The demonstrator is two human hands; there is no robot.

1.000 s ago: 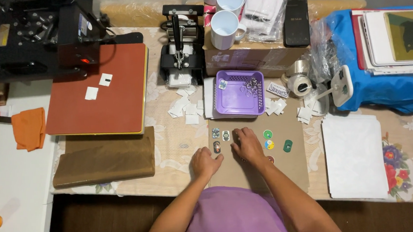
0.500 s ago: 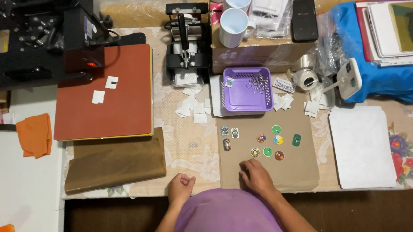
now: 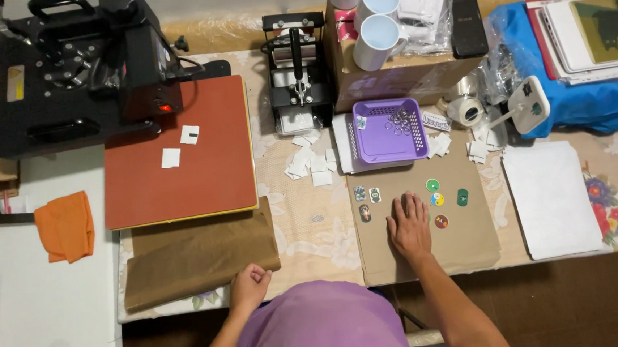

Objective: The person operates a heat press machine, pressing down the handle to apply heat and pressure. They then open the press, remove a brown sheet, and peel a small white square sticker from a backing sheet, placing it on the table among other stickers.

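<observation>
1. Cardboard sheet [image 3: 473, 245] serves as the landmark: it lies flat at the near edge of the table, right of centre, with the small printed pieces on its far half.
2. The right hand [image 3: 408, 226] rests palm down on the sheet, fingers extended and held close together, their tips among the pieces; it pinches nothing.
3. Just left of those fingertips lie three small oblong pieces [image 3: 364, 202]; just right of them sit a green and white round piece [image 3: 432, 184], a yellow and blue one [image 3: 437, 199], a dark red one [image 3: 441, 221] and a green oblong one [image 3: 462, 197].
4. The left hand [image 3: 250, 285] is curled into a loose fist off the sheet's near left corner, beside a folded brown paper [image 3: 199, 257] (whether it holds anything cannot be told).
5. A purple basket [image 3: 370, 141] with metal rings stands just beyond the sheet's far edge, white paper squares [image 3: 312, 164] scattered to its left.
6. Judging by the layout, the sorting goes best with light touches: slide or lift one piece at a time with the fingertips, keep the palm from dragging its neighbours, and keep gaps between them.
</observation>
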